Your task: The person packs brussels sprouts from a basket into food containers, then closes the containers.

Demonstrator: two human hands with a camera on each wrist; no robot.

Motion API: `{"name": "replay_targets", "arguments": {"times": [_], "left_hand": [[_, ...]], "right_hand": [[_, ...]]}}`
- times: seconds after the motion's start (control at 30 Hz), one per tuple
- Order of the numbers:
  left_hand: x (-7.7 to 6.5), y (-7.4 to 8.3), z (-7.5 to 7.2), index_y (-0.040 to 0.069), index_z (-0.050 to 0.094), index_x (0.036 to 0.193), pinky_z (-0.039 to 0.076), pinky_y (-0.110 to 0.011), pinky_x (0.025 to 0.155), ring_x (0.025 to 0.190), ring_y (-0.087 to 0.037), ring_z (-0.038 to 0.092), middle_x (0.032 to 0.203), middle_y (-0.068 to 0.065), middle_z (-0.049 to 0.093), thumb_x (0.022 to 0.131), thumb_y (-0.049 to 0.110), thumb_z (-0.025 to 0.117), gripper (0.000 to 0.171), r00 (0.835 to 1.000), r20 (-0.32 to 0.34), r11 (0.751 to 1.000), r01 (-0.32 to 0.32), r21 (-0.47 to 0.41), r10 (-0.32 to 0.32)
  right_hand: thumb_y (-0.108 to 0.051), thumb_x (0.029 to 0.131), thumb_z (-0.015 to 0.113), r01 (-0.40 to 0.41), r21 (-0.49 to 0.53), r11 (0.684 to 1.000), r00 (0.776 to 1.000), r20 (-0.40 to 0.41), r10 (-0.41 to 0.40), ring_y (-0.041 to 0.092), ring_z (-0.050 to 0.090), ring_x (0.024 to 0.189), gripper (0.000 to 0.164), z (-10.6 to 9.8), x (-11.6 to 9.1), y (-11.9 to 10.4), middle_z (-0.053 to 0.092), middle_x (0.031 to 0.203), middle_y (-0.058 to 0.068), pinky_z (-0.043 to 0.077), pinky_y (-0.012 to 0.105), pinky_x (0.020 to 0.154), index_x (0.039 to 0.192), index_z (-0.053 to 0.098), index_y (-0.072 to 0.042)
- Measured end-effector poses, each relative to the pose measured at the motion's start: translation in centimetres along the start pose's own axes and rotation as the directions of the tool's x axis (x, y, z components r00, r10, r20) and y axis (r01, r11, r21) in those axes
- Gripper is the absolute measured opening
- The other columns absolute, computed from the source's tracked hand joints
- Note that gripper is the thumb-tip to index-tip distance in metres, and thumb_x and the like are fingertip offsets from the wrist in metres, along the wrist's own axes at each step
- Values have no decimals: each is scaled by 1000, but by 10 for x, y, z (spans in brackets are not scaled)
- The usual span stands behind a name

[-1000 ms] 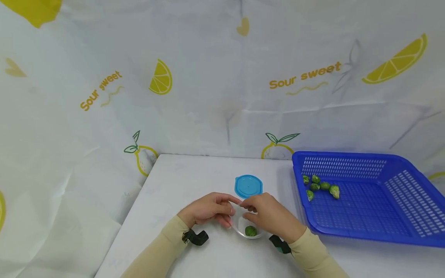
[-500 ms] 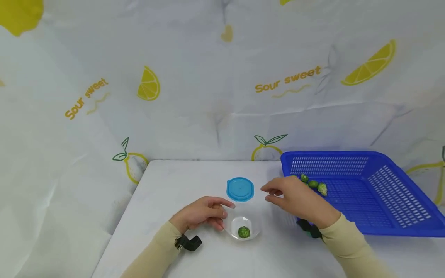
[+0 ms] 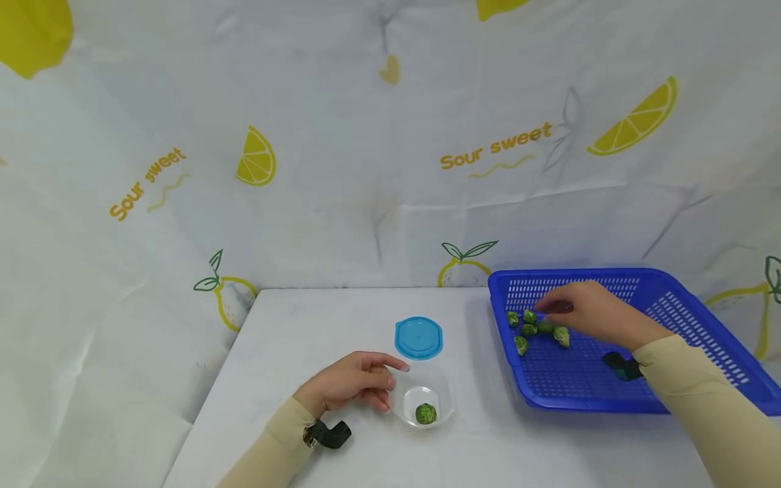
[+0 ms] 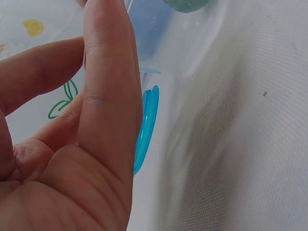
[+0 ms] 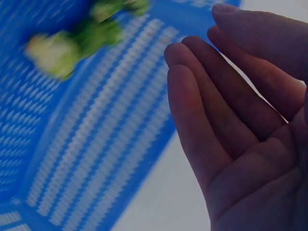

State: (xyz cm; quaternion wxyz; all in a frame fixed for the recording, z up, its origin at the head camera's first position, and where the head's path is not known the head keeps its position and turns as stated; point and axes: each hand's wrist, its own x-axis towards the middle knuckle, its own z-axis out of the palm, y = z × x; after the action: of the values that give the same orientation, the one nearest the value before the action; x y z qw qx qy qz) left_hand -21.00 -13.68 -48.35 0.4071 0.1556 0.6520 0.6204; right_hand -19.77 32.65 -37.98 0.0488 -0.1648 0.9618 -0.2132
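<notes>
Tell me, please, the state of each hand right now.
Left hand: open, at the side of the bowl.
Right hand: open, holding nothing, over the basket.

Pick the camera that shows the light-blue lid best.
Head: the whole light-blue lid is visible there, lying on the table. The left wrist view shows it nearly edge-on, partly hidden by the left hand; the right wrist view doesn't show it.

Seven sprouts, one bowl, one lid, one basket, two hands.
</notes>
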Motion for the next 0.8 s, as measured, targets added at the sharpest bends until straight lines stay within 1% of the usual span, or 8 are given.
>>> {"name": "replay_targets", "arguments": {"times": [0.1, 0.2, 0.37, 0.5, 0.6, 0.8], "left_hand": [[-1, 0, 0, 5, 66, 144, 70, -31, 76, 77, -14, 76, 91, -4, 69, 103, 6, 70, 42, 1000, -6, 1000, 0, 1, 0], [-2, 0, -1, 4, 65, 144, 70, -30, 75, 77, -14, 76, 91, -4, 69, 103, 6, 70, 42, 1000, -8, 1000, -2, -1, 2], [-2, -1, -1, 4, 65, 145, 69, -29, 74, 77, -13, 76, 94, -5, 70, 102, 6, 69, 43, 1000, -6, 1000, -5, -13, 5], [-3, -1, 0, 4, 65, 145, 69, -29, 74, 77, -13, 76, 95, -6, 70, 102, 6, 70, 43, 1000, -6, 1000, -5, -14, 5], [-2, -1, 1, 4, 65, 144, 69, -29, 74, 77, -14, 77, 95, -7, 70, 102, 7, 70, 42, 1000, -6, 1000, -4, -9, 4], [-1, 1, 0, 5, 66, 144, 69, -30, 74, 77, -14, 77, 95, -7, 71, 102, 8, 71, 42, 1000, -6, 1000, -2, -1, 2]], "right_hand": [[-14, 100, 77, -24, 5, 1000, 999, 38, 24, 27, 78, 101, 23, 0, 3, 18, 81, 116, 11, 67, 48, 85, 121, 80, -5], [-14, 99, 77, -43, 10, 999, 997, 69, 42, 30, 78, 103, 25, 3, 7, 30, 80, 117, 15, 67, 51, 87, 121, 79, -2], [-15, 96, 81, -42, 13, 999, 994, 97, 41, 33, 77, 103, 29, 11, 16, 48, 80, 118, 18, 67, 51, 88, 119, 79, 1], [-16, 94, 83, -53, 45, 998, 993, 112, 48, 34, 77, 104, 31, 17, 21, 55, 80, 116, 18, 66, 52, 89, 119, 79, 2], [-18, 93, 84, -70, 58, 996, 990, 126, 62, 31, 77, 104, 32, 20, 24, 58, 80, 116, 16, 67, 51, 89, 119, 79, 0], [-17, 92, 85, -70, 56, 996, 986, 158, 61, 30, 76, 102, 33, 23, 25, 64, 81, 112, 14, 67, 49, 87, 118, 79, 1]]}}
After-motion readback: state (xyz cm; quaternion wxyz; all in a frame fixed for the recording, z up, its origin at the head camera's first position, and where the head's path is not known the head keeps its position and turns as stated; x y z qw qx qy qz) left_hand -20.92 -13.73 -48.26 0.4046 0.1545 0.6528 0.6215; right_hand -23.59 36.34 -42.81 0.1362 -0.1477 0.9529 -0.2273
